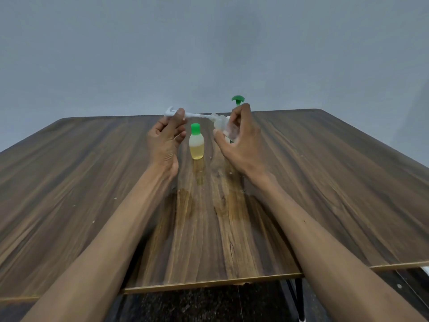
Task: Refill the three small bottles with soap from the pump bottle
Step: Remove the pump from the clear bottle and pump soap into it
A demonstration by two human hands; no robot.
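My left hand pinches a white pump head above the table; its thin tube runs right, to the mouth of a small clear bottle. My right hand grips that clear bottle, tilted with its mouth toward the left. Between the hands a small bottle with a green cap stands upright, about half full of yellow soap. Behind my right hand the green pump top of another bottle sticks up; its body is hidden by my hand.
Everything sits toward the far middle of a dark wooden table, whose front edge lies close to me. A plain grey wall stands behind the table. Black table legs show beneath the front edge at the lower right.
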